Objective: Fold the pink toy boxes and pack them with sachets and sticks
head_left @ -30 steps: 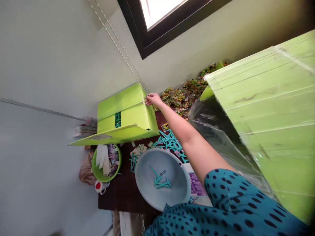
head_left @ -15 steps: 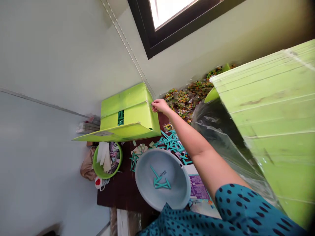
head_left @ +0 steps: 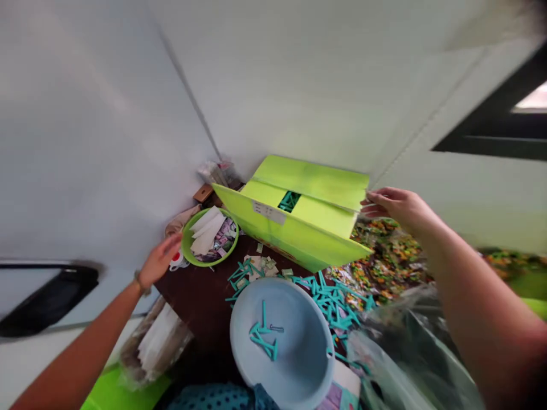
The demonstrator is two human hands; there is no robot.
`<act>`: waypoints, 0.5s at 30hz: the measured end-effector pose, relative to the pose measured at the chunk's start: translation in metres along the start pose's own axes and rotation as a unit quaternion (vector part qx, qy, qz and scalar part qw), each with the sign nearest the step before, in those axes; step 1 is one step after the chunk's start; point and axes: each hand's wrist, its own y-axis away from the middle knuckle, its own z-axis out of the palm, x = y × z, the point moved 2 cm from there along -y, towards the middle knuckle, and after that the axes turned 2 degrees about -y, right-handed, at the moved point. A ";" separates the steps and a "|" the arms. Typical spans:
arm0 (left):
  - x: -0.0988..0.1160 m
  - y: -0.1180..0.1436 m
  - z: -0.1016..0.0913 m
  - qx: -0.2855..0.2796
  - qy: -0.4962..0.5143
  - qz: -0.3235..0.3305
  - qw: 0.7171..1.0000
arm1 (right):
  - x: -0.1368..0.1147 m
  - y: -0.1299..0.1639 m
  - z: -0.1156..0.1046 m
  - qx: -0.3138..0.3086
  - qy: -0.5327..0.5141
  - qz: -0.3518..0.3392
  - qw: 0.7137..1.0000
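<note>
We judge that the step in hand is managing the right end of the lime-green carton point(head_left: 318, 221), where our right hand point(head_left: 395, 205) has its fingers at the edge of the folded-in top. To do this well, we should take the cardboard with thumb and fingers together, a little in from the corner, and move it slowly so that the crease bends and does not tear. A palm from the other side would steady the carton against shifting. The near flap point(head_left: 307, 245), which slants up towards us with a white label point(head_left: 268, 212) on it, deserves room so that we do not crush it. Teal razors point(head_left: 289, 201) show through the gap in the top, so we would keep the carton level.

The carton stands on the dark tabletop point(head_left: 209, 302), beyond the blue-grey basin point(head_left: 299, 324) and between our two hands. It is right at the fingertips of our right hand, to that hand's left; the blur keeps us from telling whether the fingers pinch the edge or merely touch it. Our left hand point(head_left: 161, 259) is well apart from the carton, fingers loose and nothing seen in them, just beside the rim of the green basin point(head_left: 188, 253).
</note>
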 end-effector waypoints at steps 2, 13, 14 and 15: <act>0.013 -0.072 0.011 0.043 0.058 0.080 0.994 | -0.017 0.005 0.012 -0.020 0.056 0.040 0.997; 0.023 -0.172 0.136 -0.024 0.507 0.231 0.830 | -0.099 -0.081 0.258 -0.139 0.509 -0.010 0.850; 0.014 -0.165 0.137 -0.040 0.519 0.254 0.815 | -0.101 -0.099 0.287 -0.134 0.517 -0.004 0.845; 0.006 -0.160 0.138 -0.055 0.528 0.276 0.801 | -0.100 -0.118 0.315 -0.127 0.524 0.004 0.842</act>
